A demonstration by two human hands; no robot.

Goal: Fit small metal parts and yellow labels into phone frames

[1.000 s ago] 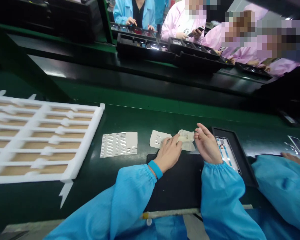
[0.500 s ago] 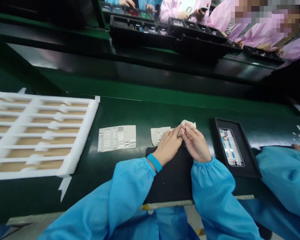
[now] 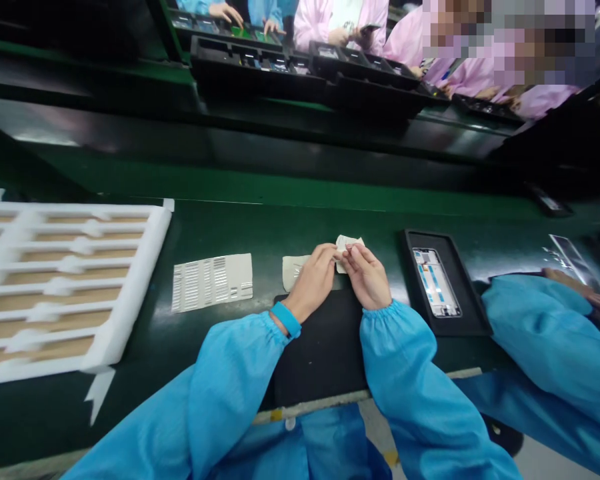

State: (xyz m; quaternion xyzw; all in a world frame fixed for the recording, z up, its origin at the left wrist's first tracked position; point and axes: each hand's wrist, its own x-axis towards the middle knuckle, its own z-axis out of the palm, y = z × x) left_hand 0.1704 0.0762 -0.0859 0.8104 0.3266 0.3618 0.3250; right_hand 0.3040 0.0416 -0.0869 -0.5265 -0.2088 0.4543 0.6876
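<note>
My left hand (image 3: pixel 313 277), with a blue band at the wrist, curls over a pale backing sheet (image 3: pixel 291 272) bearing small strips. Its fingertips are closed at that sheet and nearly meet those of my right hand (image 3: pixel 369 279). The right thumb and forefinger are pinched together in front of the raised, creased pale paper (image 3: pixel 349 241); whatever sits between them is too small to make out. Below both hands lies a black mat (image 3: pixel 320 353). Off to the left, a larger pale sheet (image 3: pixel 213 283) carries rows of shiny silver strips.
A black tray (image 3: pixel 475 313) on the right holds a phone housing (image 3: pixel 437 283). White foam framing (image 3: pixel 150 267) with brown slots fills the left side. A co-worker's blue sleeve (image 3: pixel 535 313) is at far right. Black bins (image 3: pixel 260 80) and other people are across the bench.
The whole view has shifted, so bench items appear farther left. My hands stay together at the pale sheet, with the fingertips slightly rearranged.
</note>
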